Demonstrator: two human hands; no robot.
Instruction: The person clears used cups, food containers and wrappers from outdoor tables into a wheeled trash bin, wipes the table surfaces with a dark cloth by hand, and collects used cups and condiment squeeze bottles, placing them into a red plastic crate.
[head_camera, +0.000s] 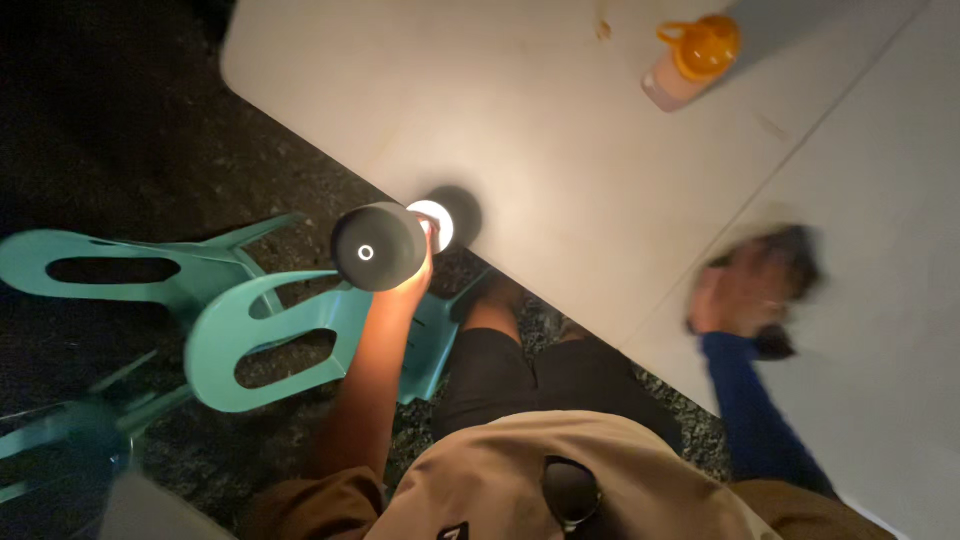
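Dark cylindrical lamp (378, 246), matte black with a small white ring on its round end face, sits in the left hand (415, 275) near the edge of the pale grey surface (560, 170). The grip is wrapped around the cylinder's far side, fingers pressed against it, with the end face turned up toward the camera. A bright white glow (436, 224) shows just beyond the cylinder, touching its far end, and a round dark shadow lies on the surface right behind that glow. The bare left forearm rises from below to meet it.

The right hand (745, 292), coming out of a blue long sleeve (745, 415), is over the surface well apart from the lamp, blurred by motion. It rests on or holds something dark (795, 262), but I cannot tell what that is or whether the grip is spread or closed.

Far across the surface lies a small pinkish bottle with an orange cap and handle (695, 60), tipped on its side. Teal plastic chairs (270, 335) stand on the dark floor just beside the person's knees, left of the surface's corner.
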